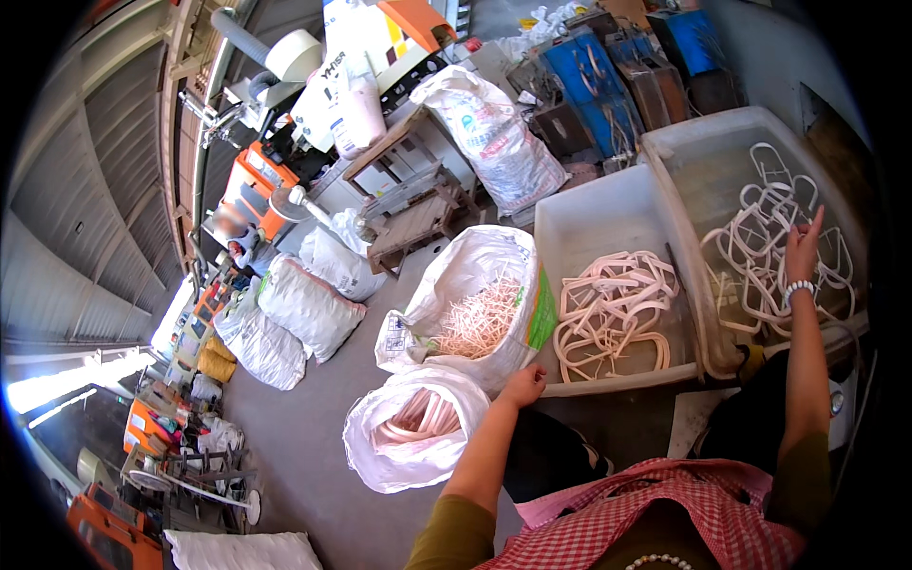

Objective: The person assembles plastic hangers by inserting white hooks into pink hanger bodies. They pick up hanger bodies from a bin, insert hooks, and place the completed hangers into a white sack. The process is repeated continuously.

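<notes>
My right hand [806, 249] is over the right-hand bin [684, 141], its index finger stretched out and the others partly spread. Below it lies a tangle of white curved plastic pieces [760, 237]; I see nothing held. My left hand [523, 386] is closed beside the front left corner of the middle bin [594, 204]; what its fingers hold, if anything, is hidden. In that bin sits a heap of pale pink curved plastic pieces [613, 304]. Left of it stands an open white sack [404, 328] with thin pinkish sticks [484, 318] inside.
A smaller white sack [366, 456] holds pink curved pieces. Filled white sacks [309, 309] stand farther left, another [494, 142] behind the bins. A wooden stand [408, 223], blue metal blocks [589, 90] and orange machines [261, 171] fill the back. A person [249, 249] is far left.
</notes>
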### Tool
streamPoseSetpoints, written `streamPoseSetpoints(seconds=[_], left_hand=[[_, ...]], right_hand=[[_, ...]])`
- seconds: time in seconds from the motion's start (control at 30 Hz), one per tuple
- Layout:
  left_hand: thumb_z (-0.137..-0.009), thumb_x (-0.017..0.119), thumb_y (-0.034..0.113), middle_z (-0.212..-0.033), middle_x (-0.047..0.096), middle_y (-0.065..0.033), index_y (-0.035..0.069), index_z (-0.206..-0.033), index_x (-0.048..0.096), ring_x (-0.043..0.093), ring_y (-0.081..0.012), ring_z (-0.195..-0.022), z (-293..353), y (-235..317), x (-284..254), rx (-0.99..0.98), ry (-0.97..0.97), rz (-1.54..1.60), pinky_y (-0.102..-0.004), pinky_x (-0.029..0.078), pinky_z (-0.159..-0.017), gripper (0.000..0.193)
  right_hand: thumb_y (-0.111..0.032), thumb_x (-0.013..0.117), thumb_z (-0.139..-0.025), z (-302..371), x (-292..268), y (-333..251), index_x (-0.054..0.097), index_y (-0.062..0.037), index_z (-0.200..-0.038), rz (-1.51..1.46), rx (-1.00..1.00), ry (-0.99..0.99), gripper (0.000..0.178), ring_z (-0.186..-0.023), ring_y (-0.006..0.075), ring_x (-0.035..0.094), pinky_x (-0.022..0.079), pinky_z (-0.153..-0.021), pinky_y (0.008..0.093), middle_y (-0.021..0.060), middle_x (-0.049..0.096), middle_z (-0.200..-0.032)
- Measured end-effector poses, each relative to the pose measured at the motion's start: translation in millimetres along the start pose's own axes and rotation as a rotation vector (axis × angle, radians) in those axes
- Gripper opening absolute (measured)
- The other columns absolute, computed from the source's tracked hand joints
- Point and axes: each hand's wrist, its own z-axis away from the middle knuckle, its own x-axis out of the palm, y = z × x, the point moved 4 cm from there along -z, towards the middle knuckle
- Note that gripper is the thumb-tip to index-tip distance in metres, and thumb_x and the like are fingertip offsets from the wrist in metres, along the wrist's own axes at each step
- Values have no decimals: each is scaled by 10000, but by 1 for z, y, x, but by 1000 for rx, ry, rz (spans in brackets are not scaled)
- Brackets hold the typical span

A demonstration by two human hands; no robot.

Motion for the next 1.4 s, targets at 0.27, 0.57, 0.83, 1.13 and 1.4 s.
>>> streamPoseSetpoints(seconds=[0.27, 0.57, 0.83, 1.13, 1.4], left_hand=[[-830, 610, 150, -894, 668, -149, 7, -1072, 595, 644, -258, -810, -12, -15, 17, 28, 22, 123, -358, 512, -743, 282], [-793, 607, 143, -869, 667, -153, 51, -1061, 601, 649, -314, -842, -7, -7, 4, 60, 76, 115, -394, 510, -765, 283], [-820, 615, 166, -889, 664, -141, 15, -1080, 597, 643, -258, -824, -1, 3, -3, 39, 62, 85, -364, 508, -766, 301], [-814, 609, 154, -898, 665, -152, 18, -1079, 591, 645, -288, -843, 2, 12, -6, 49, 62, 46, -376, 507, -766, 298], [-800, 601, 167, -868, 672, -166, 30, -1052, 592, 650, -323, -845, -5, 5, 0, 70, 100, 38, -399, 507, -762, 287]], right_hand=[[-62, 549, -898, 2, 5, -8, 140, -131, -1509, -33, -46, 1, 739, -758, 232, 538, 465, -722, 356, 109, 547, -941], [-72, 561, -883, 6, 11, -14, 167, -140, -1506, -18, -81, -19, 740, -784, 240, 539, 459, -745, 366, 112, 528, -925], [-42, 547, -853, 7, 16, -12, 204, -129, -1493, 63, -113, -36, 731, -901, 307, 545, 444, -828, 401, 166, 537, -1010], [-25, 536, -856, 9, 20, -25, 236, -147, -1490, 83, -199, -55, 712, -916, 304, 543, 448, -829, 386, 160, 537, -1034], [-100, 514, -947, 30, -4, -219, 278, -48, -1456, -203, -599, 28, 564, -1314, 296, 401, 338, -1069, 393, 190, 388, -1429]])
